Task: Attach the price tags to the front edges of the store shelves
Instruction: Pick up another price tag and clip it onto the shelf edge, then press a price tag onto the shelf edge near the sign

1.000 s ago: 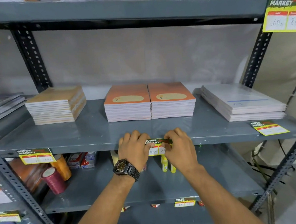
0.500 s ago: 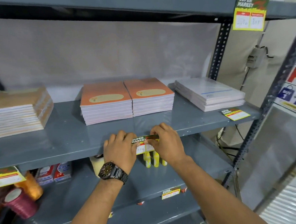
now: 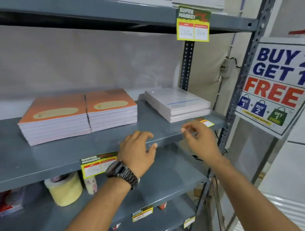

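A green and yellow price tag (image 3: 97, 164) hangs on the front edge of the middle grey shelf (image 3: 34, 170), left of my left hand (image 3: 138, 150). That hand, with a dark watch on the wrist, rests open at the shelf edge and holds nothing. A second price tag (image 3: 205, 122) lies flat on the shelf top near its right end, below the white paper stack (image 3: 178, 104). My right hand (image 3: 198, 139) hovers open just in front of that loose tag, fingertips close to it. Another tag (image 3: 193, 25) hangs from the upper shelf.
Two orange notebook stacks (image 3: 79, 115) sit mid-shelf. On the lower shelf stand a yellow tape roll (image 3: 65, 191) and a small bottle (image 3: 90, 184). More tags (image 3: 142, 213) mark the lower shelf edges. A "Buy 2 Get 1 Free" sign (image 3: 276, 87) hangs beside the right upright.
Both hands have let go of the tag, which now stays on the shelf edge. My view swung right, and my right hand moved right toward the loose tag on the shelf.
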Demonstrator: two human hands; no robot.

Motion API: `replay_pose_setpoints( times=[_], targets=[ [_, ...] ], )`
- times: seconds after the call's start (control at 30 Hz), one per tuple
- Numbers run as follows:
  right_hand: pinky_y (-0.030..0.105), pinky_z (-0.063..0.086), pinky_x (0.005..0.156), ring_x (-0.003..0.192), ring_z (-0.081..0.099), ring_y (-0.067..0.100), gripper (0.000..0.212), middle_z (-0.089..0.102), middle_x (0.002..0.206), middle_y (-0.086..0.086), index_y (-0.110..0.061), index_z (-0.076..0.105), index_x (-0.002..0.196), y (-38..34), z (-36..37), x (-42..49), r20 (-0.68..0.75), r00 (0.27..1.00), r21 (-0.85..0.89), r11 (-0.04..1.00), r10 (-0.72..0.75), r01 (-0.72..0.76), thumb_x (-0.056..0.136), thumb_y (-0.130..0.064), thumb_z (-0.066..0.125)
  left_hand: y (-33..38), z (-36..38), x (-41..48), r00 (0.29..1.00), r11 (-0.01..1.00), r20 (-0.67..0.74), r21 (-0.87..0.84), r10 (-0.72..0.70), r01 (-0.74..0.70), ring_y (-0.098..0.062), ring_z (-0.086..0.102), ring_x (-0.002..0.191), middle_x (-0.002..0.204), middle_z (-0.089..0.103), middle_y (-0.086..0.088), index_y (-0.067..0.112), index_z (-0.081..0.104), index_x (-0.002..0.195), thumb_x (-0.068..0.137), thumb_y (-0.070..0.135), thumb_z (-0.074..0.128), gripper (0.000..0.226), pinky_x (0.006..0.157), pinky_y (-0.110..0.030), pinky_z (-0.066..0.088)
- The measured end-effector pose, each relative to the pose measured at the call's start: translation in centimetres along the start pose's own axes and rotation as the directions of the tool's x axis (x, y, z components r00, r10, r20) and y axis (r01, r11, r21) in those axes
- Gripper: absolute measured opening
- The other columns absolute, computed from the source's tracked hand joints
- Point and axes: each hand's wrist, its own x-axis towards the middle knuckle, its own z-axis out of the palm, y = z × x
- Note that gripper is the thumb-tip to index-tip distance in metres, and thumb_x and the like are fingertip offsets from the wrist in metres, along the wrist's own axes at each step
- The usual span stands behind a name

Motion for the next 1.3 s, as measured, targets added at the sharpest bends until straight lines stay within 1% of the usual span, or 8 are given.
replay_pose_setpoints(
  times=[0.1,0.2,0.4,0.6,0.8,0.93,1.2,1.3],
  targets=[
    [0.027,0.046,0.073,0.085,0.065,0.015,0.003,0.07,0.086,-0.001,-0.019,0.067,0.085,4.8,-3.6,4.4,0.055,0.995,-0.055,0.995,0.08,-0.077,0.085,-0.016,0.066,4.5,4.6,4.7,0.989,0.996,0.124,-0.023,-0.077,0.081,-0.027,0.061,0.108,0.115,0.068,-0.001,0.025,0.06,0.112,0.083,0.042,0.061,0.034,0.092,-0.039,0.05],
    [0.024,0.04,0.073,0.089,0.062,0.015,0.005,0.068,0.091,0.0,-0.017,0.065,0.09,8.9,-6.2,8.0,0.157,0.983,-0.139,0.987,0.1,-0.078,0.085,-0.017,0.065,7.6,8.8,9.4,0.955,0.976,0.227,-0.054,-0.194,0.211,-0.03,0.062,0.106,0.117,0.068,-0.005,0.022,0.057,0.115,0.081,0.05,0.059,0.043,0.092,-0.042,0.051],
    [0.03,0.042,0.076,0.1,0.06,0.027,0.031,0.067,0.106,0.007,-0.015,0.061,0.106,14.0,-6.5,12.8,0.35,0.928,-0.289,0.957,0.125,-0.02,0.084,-0.037,0.066,10.4,14.3,14.7,0.933,0.952,0.193,0.033,-0.304,0.304,-0.033,0.062,0.105,0.115,0.068,-0.01,0.019,0.056,0.112,0.076,0.046,0.06,0.044,0.091,-0.043,0.053],
    [0.027,0.042,0.077,0.09,0.06,0.017,0.034,0.062,0.092,-0.006,-0.019,0.065,0.103,14.7,-5.1,13.6,0.376,0.921,-0.165,0.986,0.099,-0.039,0.075,-0.036,0.074,10.9,15.9,15.7,0.913,0.895,0.14,-0.189,-0.383,0.405,-0.023,0.065,0.101,0.106,0.072,0.0,0.03,0.067,0.098,0.071,0.031,0.073,0.028,0.095,-0.034,0.05],
    [0.031,0.049,0.087,0.093,0.062,0.016,0.041,0.065,0.107,-0.003,-0.018,0.064,0.111,15.0,-5.8,14.5,0.411,0.908,0.08,0.99,0.075,-0.118,0.073,-0.02,0.08,12.2,15.6,15.1,0.945,0.88,0.073,-0.349,-0.318,0.323,-0.011,0.062,0.079,0.082,0.068,0.005,0.023,0.072,0.087,0.077,0.014,0.075,0.014,0.07,-0.019,0.048],
    [0.027,0.051,0.072,0.072,0.061,0.008,0.018,0.072,0.085,0.001,-0.012,0.073,0.096,14.3,-7.7,13.8,0.498,0.866,0.176,0.983,-0.041,-0.055,0.079,-0.008,0.075,12.9,14.8,13.4,0.965,0.899,-0.013,-0.367,-0.26,0.237,-0.003,0.061,0.07,0.076,0.068,0.01,0.022,0.072,0.083,0.075,0.013,0.077,0.012,0.071,-0.019,0.052],
    [0.024,0.046,0.071,0.077,0.061,0.013,0.015,0.068,0.084,-0.001,-0.02,0.076,0.092,16.0,-7.1,8.7,0.406,0.905,0.028,0.991,-0.13,0.129,0.08,-0.011,0.074,12.9,16.8,9.7,0.97,0.958,-0.039,-0.173,-0.24,0.23,-0.013,0.066,0.07,0.077,0.074,0.003,0.019,0.072,0.078,0.074,0.021,0.077,0.006,0.072,-0.031,0.056],
    [0.016,0.048,0.075,0.082,0.066,0.012,0.021,0.074,0.09,-0.001,-0.02,0.074,0.096,15.9,-6.5,8.3,0.356,0.929,0.064,0.995,-0.095,0.077,0.078,-0.008,0.075,12.7,17.0,9.6,0.967,0.963,-0.058,-0.123,-0.249,0.24,-0.015,0.067,0.072,0.08,0.074,0.002,0.019,0.073,0.081,0.076,0.023,0.076,0.007,0.072,-0.034,0.057]
  ],
)
